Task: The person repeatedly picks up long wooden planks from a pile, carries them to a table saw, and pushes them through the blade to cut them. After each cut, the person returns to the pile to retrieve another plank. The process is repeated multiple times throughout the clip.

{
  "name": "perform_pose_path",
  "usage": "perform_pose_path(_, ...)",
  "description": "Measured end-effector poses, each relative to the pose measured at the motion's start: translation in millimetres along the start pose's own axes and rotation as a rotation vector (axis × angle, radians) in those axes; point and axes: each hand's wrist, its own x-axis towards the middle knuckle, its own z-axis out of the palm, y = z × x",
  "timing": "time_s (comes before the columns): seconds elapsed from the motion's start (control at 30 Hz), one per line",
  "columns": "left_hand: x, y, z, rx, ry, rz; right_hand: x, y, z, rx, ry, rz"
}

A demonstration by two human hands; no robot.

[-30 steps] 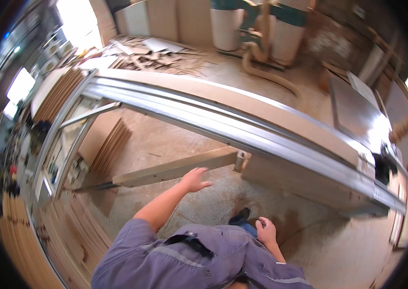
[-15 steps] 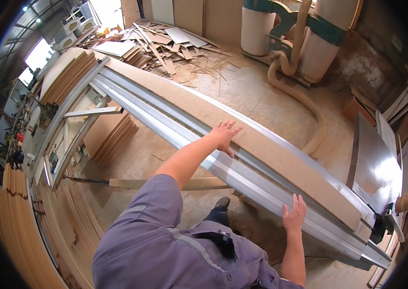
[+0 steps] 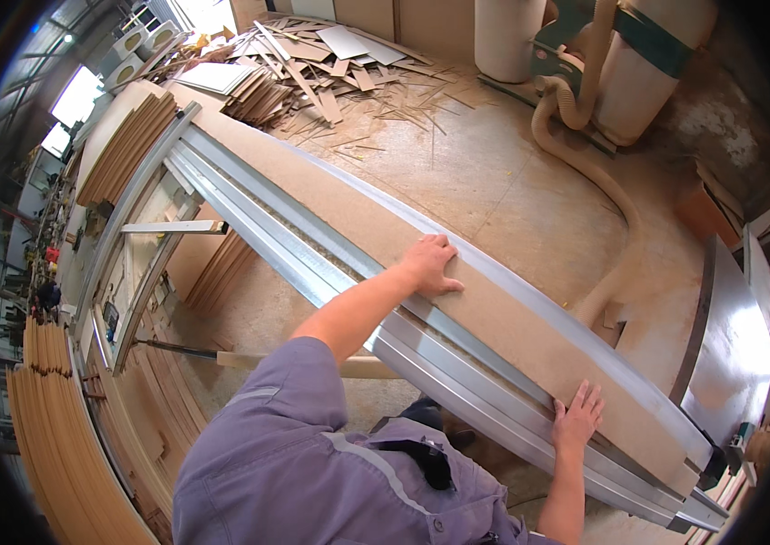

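A long brown fibreboard strip (image 3: pixel 503 313) lies slantwise across the saw's sliding table, beside grooved metal rails (image 3: pixel 457 363). My left hand (image 3: pixel 432 267) rests on the strip near its middle. Its fingers reach toward the strip's far edge, bent a little, and the thumb stands apart on the surface. Farther right, my right hand (image 3: pixel 577 416) lies on the strip with spread fingers, its wrist over the near edge. Neither hand is closed round anything. A pale metal edge (image 3: pixel 485 259) runs along the strip's far side.
Board offcuts (image 3: pixel 339 64) are heaped on the floor at the back. A dust collector with a bent hose (image 3: pixel 603 182) stands back right. A shiny dark panel (image 3: pixel 730 336) is at the right. Stacked boards (image 3: pixel 126 150) lie at the far left, near the metal frame (image 3: pixel 135 227).
Both hands have moved forward and come down onto the strip. My left hand's fingers, spread before, are now closer together. The whole view has shifted slightly.
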Motion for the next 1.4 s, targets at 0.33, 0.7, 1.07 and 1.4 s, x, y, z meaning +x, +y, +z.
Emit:
perform_pose_path(0.33, -44, 25, 41, -0.011, 0.192, 0.118, -60, 36, 16, 0.09, 0.136, -0.077)
perform_pose_path(0.7, -98, 101, 69, 0.032, -0.028, 0.617, -106, 86, 13, 0.367, 0.255, 0.424)
perform_pose_path(1.07, -115, 250, 162, 0.306, -0.072, 1.145, -52, 154, 54, 1.205, 0.749, 1.627)
perform_pose_path(1.4, -118, 302, 174, 0.315, -0.031, 1.13, -65, 196, 69, 1.116, 0.746, 1.614)
